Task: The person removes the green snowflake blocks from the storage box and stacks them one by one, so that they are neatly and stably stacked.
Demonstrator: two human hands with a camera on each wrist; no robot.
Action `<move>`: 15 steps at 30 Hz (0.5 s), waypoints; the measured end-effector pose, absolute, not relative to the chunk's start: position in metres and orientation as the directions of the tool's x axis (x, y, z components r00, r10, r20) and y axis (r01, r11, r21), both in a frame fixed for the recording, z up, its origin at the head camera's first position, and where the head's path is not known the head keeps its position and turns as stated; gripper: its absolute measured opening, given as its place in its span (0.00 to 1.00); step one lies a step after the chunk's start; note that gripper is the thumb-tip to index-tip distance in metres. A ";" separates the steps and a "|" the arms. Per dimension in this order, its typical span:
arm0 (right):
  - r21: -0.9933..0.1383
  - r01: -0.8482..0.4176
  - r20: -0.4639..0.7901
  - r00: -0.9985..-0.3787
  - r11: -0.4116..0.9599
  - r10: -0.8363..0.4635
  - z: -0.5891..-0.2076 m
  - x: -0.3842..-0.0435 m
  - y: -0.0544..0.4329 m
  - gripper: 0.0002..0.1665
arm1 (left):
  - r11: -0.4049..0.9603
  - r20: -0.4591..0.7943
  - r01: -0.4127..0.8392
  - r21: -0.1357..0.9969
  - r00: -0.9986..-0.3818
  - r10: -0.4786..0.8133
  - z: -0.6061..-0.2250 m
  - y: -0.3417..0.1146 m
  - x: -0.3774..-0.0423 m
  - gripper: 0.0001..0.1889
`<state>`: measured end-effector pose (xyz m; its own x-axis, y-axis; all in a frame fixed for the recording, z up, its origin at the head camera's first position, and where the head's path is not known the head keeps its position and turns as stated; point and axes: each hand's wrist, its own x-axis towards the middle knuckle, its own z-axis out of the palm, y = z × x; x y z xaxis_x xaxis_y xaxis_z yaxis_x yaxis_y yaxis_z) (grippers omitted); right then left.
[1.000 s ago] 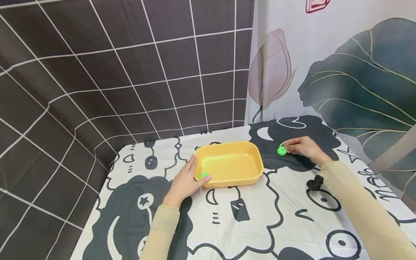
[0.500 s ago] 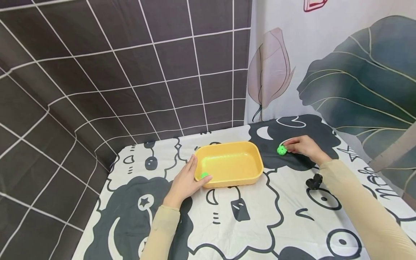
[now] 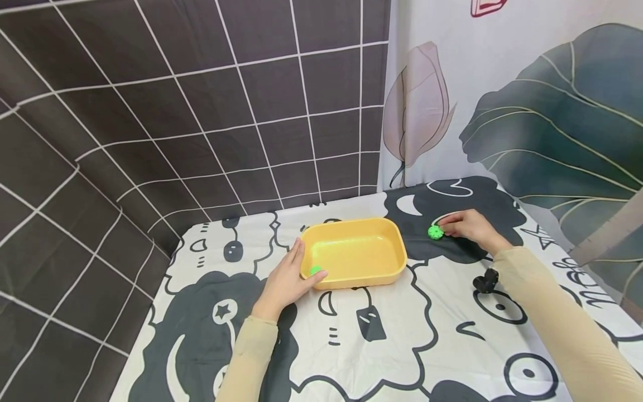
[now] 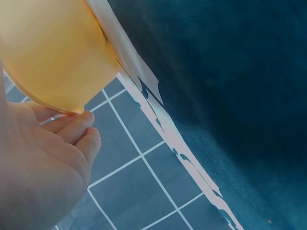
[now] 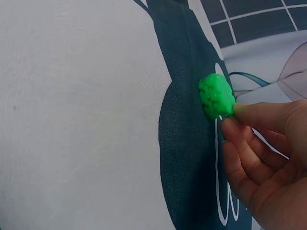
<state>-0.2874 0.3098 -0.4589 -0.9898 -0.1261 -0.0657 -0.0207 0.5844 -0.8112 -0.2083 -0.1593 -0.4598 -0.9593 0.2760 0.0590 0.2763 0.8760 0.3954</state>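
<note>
A yellow rectangular tray (image 3: 354, 254) with rounded corners lies on the patterned cloth. My left hand (image 3: 285, 283) grips its left end, thumb over the near rim and fingers along the side; in the left wrist view, the fingertips (image 4: 86, 117) meet the tray's edge. Inside the tray by the thumb is a small bright green piece (image 3: 315, 270), its kind too small to tell. To the right of the tray, my right hand (image 3: 469, 228) pinches a green toy wheel (image 5: 217, 96) with a blocky tread between thumb and fingers, over a dark patch of the cloth.
A small black piece (image 3: 486, 281) lies on the cloth beside the right sleeve, which may hide part of it. Behind the surface hang a dark gridded curtain (image 3: 226, 128) and a white curtain with a flower and leaf print (image 3: 557, 128).
</note>
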 end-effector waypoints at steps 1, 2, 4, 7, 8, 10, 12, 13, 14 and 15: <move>-0.810 -0.021 -0.064 -0.990 0.586 -0.124 -0.459 -0.288 0.309 0.20 | 0.877 0.058 0.276 0.394 -0.959 0.276 -0.460 -0.159 -0.208 0.57; -0.808 -0.021 -0.064 -0.990 0.588 -0.123 -0.458 -0.288 0.309 0.20 | 0.877 0.058 0.275 0.394 -0.960 0.275 -0.460 -0.159 -0.208 0.57; -0.801 -0.014 -0.067 -0.991 0.598 -0.114 -0.457 -0.288 0.308 0.19 | 0.876 0.061 0.276 0.395 -0.960 0.275 -0.460 -0.159 -0.208 0.57; -0.789 -0.006 -0.075 -0.992 0.614 -0.106 -0.456 -0.289 0.307 0.19 | 0.877 0.062 0.274 0.395 -0.960 0.272 -0.460 -0.159 -0.208 0.57; -0.786 -0.003 -0.078 -0.992 0.618 -0.103 -0.456 -0.289 0.306 0.19 | 0.876 0.064 0.274 0.396 -0.960 0.272 -0.460 -0.160 -0.208 0.57; -0.781 0.001 -0.080 -0.992 0.625 -0.098 -0.457 -0.290 0.305 0.19 | 0.877 0.063 0.273 0.397 -0.961 0.270 -0.460 -0.160 -0.208 0.57; -0.778 -0.002 -0.076 -0.992 0.628 -0.098 -0.457 -0.290 0.304 0.19 | 0.876 0.060 0.272 0.399 -0.961 0.271 -0.460 -0.159 -0.208 0.57; -0.778 -0.004 -0.073 -0.993 0.628 -0.097 -0.458 -0.290 0.304 0.19 | 0.874 0.062 0.274 0.400 -0.960 0.272 -0.460 -0.159 -0.207 0.57; -0.778 -0.007 -0.070 -0.993 0.628 -0.098 -0.458 -0.290 0.304 0.19 | 0.873 0.063 0.275 0.403 -0.960 0.274 -0.459 -0.159 -0.207 0.57; -0.776 -0.009 -0.067 -0.993 0.631 -0.096 -0.458 -0.290 0.304 0.19 | 0.872 0.062 0.276 0.403 -0.959 0.275 -0.459 -0.159 -0.207 0.57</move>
